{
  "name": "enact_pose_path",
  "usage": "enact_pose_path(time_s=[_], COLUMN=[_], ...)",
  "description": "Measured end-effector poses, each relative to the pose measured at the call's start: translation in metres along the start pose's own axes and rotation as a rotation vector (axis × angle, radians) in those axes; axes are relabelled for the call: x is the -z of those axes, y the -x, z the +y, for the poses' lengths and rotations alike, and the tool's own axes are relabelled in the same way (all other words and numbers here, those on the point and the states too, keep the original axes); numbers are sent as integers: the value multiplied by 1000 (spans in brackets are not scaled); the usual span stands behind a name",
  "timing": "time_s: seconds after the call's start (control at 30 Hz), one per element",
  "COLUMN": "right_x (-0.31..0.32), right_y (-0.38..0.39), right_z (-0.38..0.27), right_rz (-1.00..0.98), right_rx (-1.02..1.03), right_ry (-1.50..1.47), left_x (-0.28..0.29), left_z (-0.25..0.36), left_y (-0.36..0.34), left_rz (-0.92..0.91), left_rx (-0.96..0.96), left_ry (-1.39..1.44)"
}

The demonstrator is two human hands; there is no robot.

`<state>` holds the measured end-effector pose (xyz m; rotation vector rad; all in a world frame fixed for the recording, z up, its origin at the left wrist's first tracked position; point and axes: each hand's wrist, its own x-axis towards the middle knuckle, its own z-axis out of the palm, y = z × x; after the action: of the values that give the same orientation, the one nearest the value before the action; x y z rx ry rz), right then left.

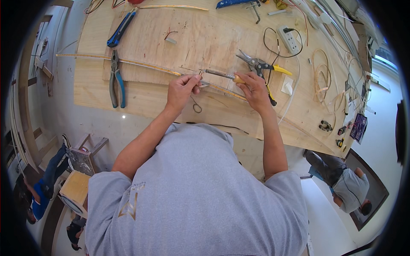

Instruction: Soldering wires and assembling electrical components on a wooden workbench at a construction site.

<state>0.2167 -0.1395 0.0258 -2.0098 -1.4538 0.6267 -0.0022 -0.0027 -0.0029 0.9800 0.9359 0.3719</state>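
My right hand grips a soldering iron by its wooden handle. Its metal shaft points left, with the tip close to my left fingertips. My left hand is closed in a pinch on a thin wire, whose pale end pokes out beside the fingers; the rest is hidden. A long, narrow LED strip runs across the wooden board and passes behind both hands. Just beyond my right hand lie tin snips with yellow and black handles. Combination pliers rest across the strip's left part.
A blue utility knife lies at the far left of the worktable. A white power strip with a black cord is beyond the snips. Coiled strip lies on the right. Other people are in the room behind.
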Motion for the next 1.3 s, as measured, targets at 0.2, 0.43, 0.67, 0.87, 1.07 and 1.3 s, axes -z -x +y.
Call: enact_pose_path(time_s=[0.2,0.43,0.67,0.87,1.07,1.3], right_x=[1,8,16,13,10,9], right_y=[-2,-4,-3,-6,-5,-6], right_z=[-3,5,9,7,7,9], right_rz=[6,41,59,66,57,49], right_rx=[-28,29,4,56,31,31], right_ry=[-54,75,152,176,148,119], left_x=[0,-1,0,0,-1,-8], left_z=[0,3,1,3,5,2], left_y=[0,0,-1,1,2,2], left_rz=[-1,7,0,15,0,65], left_rx=[-1,-11,-24,-59,-66,-190], left_ry=[-7,6,51,-29,-36,-38])
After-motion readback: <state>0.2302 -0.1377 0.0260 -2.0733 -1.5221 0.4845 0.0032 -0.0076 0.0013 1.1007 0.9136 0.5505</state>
